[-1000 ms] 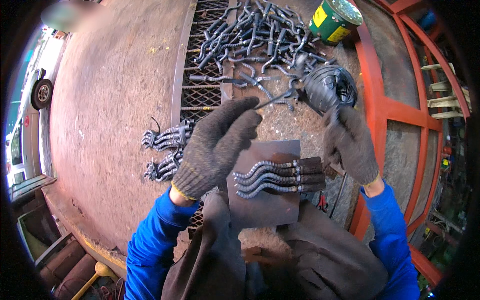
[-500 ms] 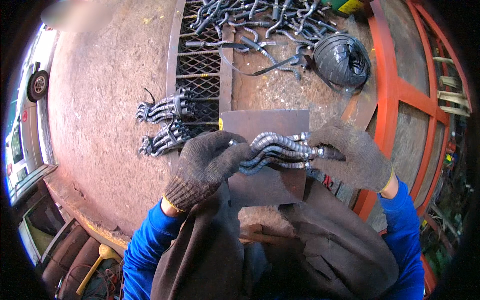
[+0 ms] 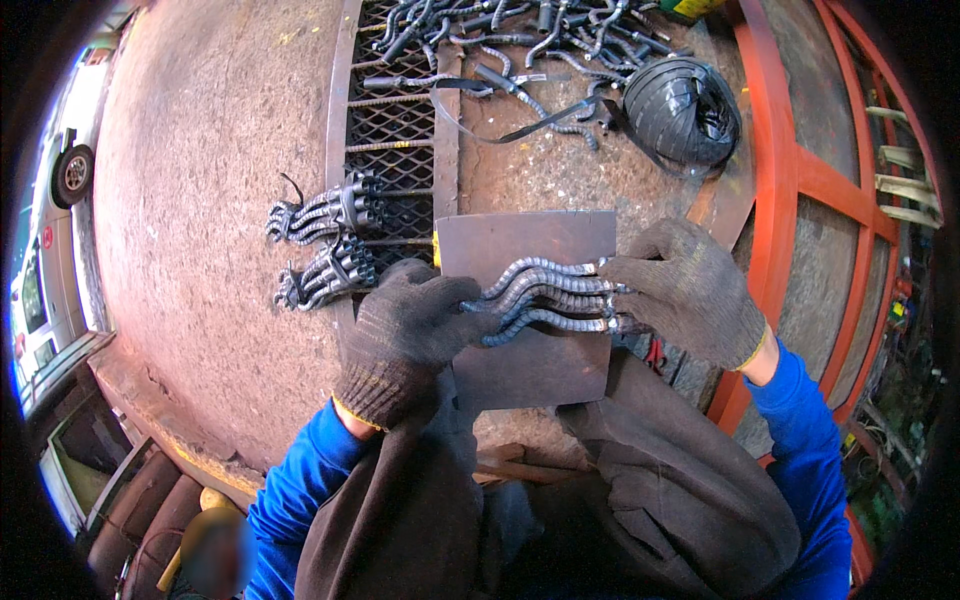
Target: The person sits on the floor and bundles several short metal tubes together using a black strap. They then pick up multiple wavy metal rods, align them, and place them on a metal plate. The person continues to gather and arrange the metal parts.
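Observation:
Several wavy, ribbed steel rods (image 3: 545, 292) lie side by side in a loose bunch above a dark metal plate (image 3: 530, 385). My left hand (image 3: 415, 320), in a dark knit glove, is closed around their left ends and hides them. At the right ends, my right hand (image 3: 680, 290), gloved alike, pinches the rods with thumb and fingers; its fingertips cover part of the dark ends. Left of my left hand lie two tied bundles of similar rods, an upper bundle (image 3: 325, 212) and a lower bundle (image 3: 322, 277), with dark tubular ends.
A pile of loose rods (image 3: 530, 50) lies at the far side, partly over a mesh grate (image 3: 392, 170). A roll of black strapping (image 3: 682, 112) sits at its right, with a loose strap trailing left. An orange steel frame (image 3: 775, 200) runs along the right.
My right hand has shifted up slightly and back from the dark rod end it was wrapped around. The rods now lie flatter and more evenly lined up. My left hand keeps its hold.

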{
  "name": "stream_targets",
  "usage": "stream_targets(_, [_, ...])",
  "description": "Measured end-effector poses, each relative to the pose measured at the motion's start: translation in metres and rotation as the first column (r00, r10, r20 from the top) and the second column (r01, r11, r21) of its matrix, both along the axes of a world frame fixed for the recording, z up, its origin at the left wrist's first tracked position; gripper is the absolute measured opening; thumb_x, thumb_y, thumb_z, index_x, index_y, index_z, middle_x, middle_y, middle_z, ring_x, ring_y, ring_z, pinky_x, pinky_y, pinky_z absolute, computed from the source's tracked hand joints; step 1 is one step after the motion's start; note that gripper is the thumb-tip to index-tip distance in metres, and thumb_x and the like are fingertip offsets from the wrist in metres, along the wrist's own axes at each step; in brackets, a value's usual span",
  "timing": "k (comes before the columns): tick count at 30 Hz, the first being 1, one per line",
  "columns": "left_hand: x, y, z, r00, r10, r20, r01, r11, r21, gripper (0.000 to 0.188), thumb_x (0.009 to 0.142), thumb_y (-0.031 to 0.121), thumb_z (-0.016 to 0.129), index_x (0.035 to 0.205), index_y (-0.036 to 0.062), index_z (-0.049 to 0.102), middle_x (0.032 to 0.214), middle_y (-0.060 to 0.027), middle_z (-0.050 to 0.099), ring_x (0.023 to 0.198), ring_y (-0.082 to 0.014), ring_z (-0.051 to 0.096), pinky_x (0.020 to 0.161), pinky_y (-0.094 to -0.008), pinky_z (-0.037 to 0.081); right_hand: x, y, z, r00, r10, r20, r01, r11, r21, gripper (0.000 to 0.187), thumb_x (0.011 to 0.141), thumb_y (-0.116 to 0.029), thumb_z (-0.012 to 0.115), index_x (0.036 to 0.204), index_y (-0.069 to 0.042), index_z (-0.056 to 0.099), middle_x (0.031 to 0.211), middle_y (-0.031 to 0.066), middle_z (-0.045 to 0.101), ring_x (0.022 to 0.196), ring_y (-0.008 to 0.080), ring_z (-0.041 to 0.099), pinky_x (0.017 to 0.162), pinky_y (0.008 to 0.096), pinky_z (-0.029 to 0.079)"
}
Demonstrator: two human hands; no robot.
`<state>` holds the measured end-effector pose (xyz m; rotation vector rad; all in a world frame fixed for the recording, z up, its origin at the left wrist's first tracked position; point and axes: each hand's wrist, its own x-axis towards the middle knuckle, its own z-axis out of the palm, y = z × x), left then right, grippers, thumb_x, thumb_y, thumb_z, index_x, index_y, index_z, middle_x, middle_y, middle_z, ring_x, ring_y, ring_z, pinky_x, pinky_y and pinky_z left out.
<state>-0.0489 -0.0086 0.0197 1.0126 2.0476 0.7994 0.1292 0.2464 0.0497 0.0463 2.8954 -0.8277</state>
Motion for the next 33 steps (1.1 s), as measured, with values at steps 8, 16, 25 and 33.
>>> stream_targets(8, [0.001, 0.002, 0.001, 1.000, 0.015, -0.005, -0.015, 0.998, -0.057, 0.031, 0.077, 0.022, 0.081, 0.098, 0.0008, 0.073, 0.096, -0.0188, 0.068, 0.084, -0.0328, 0.069, 0.075, -0.0398, 0.055, -0.002, 0.003, -0.004, 0.997, -0.029, 0.066, 0.035, 0.995, -0.098, 0.034, 0.074, -0.019, 0.080, 0.107, -0.009, 0.073, 0.097, 0.0132, 0.064, 0.092, 0.0311, 0.064, 0.080, 0.0426, 0.051])
stream_targets(16, [-0.006, 0.000, -0.002, 0.997, 0.076, 0.006, -0.076, 0.996, 0.041, 0.031, 0.077, 0.020, 0.080, 0.101, 0.0023, 0.073, 0.093, -0.0173, 0.068, 0.081, -0.0318, 0.068, 0.073, -0.0388, 0.055, -0.012, 0.012, 0.002, 0.995, 0.014, 0.103, 0.003, 0.987, -0.158, 0.039, 0.079, -0.027, 0.076, 0.111, -0.006, 0.069, 0.100, 0.0177, 0.062, 0.095, 0.0358, 0.061, 0.083, 0.0463, 0.049])
stream_targets(25, [-0.012, 0.003, -0.015, 0.999, 0.019, 0.042, -0.019, 1.000, 0.001, 0.028, 0.080, 0.018, 0.079, 0.103, 0.0034, 0.071, 0.093, -0.0131, 0.068, 0.084, -0.0259, 0.069, 0.075, -0.0351, 0.055, -0.014, 0.019, -0.011, 0.991, 0.006, 0.133, 0.039, 0.940, -0.339, 0.039, 0.077, -0.029, 0.076, 0.108, -0.006, 0.069, 0.099, 0.0153, 0.063, 0.093, 0.0349, 0.061, 0.081, 0.0449, 0.049])
stream_targets(33, [-0.008, -0.002, 0.002, 0.964, 0.122, 0.236, -0.119, 0.993, -0.028, 0.028, 0.082, 0.015, 0.078, 0.105, 0.0020, 0.070, 0.095, -0.0121, 0.072, 0.089, -0.0195, 0.070, 0.080, -0.0337, 0.055, 0.009, 0.011, -0.018, 0.999, -0.024, 0.021, 0.028, 0.962, -0.270, 0.037, 0.076, -0.026, 0.079, 0.106, -0.007, 0.070, 0.097, 0.0133, 0.063, 0.092, 0.0329, 0.061, 0.081, 0.0443, 0.048])
